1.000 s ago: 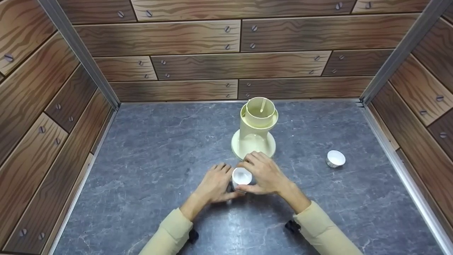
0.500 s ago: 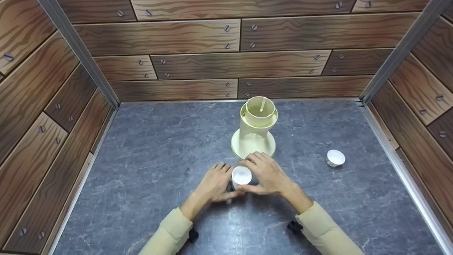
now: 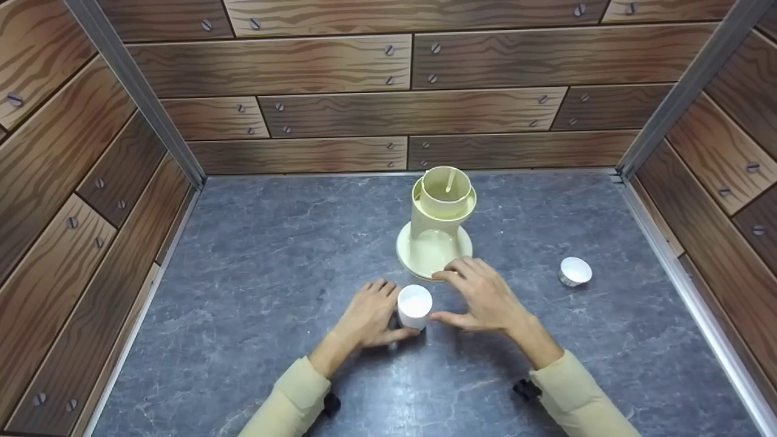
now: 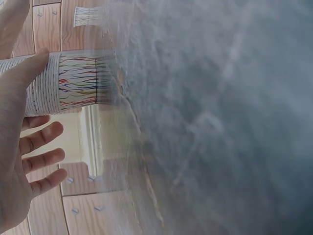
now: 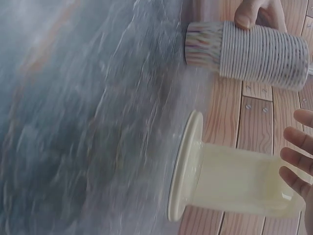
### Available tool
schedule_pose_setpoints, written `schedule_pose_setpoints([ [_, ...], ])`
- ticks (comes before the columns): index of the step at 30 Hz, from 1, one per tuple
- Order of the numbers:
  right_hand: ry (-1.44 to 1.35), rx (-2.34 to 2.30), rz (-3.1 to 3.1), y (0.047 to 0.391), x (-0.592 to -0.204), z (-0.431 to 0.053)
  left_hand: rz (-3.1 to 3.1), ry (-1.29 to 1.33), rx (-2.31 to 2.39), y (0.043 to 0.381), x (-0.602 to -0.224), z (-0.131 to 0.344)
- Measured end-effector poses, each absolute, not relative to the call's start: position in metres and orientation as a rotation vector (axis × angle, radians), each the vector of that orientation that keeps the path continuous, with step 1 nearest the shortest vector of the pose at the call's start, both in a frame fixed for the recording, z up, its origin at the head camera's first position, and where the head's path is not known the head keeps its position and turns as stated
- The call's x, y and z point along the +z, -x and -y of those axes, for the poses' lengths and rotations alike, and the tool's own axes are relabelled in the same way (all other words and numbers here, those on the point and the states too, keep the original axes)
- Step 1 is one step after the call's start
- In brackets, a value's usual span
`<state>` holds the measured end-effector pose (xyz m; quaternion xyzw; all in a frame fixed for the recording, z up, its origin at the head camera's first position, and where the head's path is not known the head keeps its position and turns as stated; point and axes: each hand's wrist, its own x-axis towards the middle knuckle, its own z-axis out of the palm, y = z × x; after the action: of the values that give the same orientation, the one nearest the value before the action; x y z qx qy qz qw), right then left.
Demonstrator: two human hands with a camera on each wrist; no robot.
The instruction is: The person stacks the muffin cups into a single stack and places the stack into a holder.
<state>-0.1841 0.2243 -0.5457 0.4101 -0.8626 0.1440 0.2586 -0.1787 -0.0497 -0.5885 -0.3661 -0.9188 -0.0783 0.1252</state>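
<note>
A tall stack of nested paper cups (image 3: 415, 303) stands upright on the table, mouths up; coloured squiggles show on its lowest cup in the left wrist view. My left hand (image 3: 371, 315) holds the stack from the left, with the thumb (image 4: 34, 68) across its near side and the other fingers behind and beside it. To the right of the stack, my right hand (image 3: 485, 298) is spread, its thumb close to the cups and nothing in its grasp. Just behind stands a cream holder (image 3: 434, 249) with a round base and an upright tube.
A single paper cup (image 3: 575, 271) stands upright at the right of the grey marbled table (image 3: 273, 243). A narrower cream tube (image 3: 447, 194) with a slot sits in the holder's top. Wood-patterned walls (image 3: 334, 60) enclose the back and both sides.
My right hand has let go of the cup stack and moved away to the right. My left hand stays on the stack, which stands in the same place.
</note>
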Motion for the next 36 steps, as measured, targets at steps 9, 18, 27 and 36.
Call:
schedule_pose_setpoints([
  [9, -1.05, 0.36, 2.384, 0.182, -0.542, -0.252, 2.714, 1.074, -0.263, 0.178, -0.586, 0.05],
  [18, -0.954, 0.324, 2.419, 0.183, -0.541, -0.285, 2.703, 1.076, -0.28, 0.177, -0.587, 0.051],
  [27, -0.87, 0.286, 2.451, 0.184, -0.545, -0.317, 2.708, 1.071, -0.274, 0.177, -0.589, 0.05],
  [36, -0.793, 0.27, 2.403, 0.188, -0.55, -0.35, 2.693, 1.075, -0.28, 0.177, -0.589, 0.051],
])
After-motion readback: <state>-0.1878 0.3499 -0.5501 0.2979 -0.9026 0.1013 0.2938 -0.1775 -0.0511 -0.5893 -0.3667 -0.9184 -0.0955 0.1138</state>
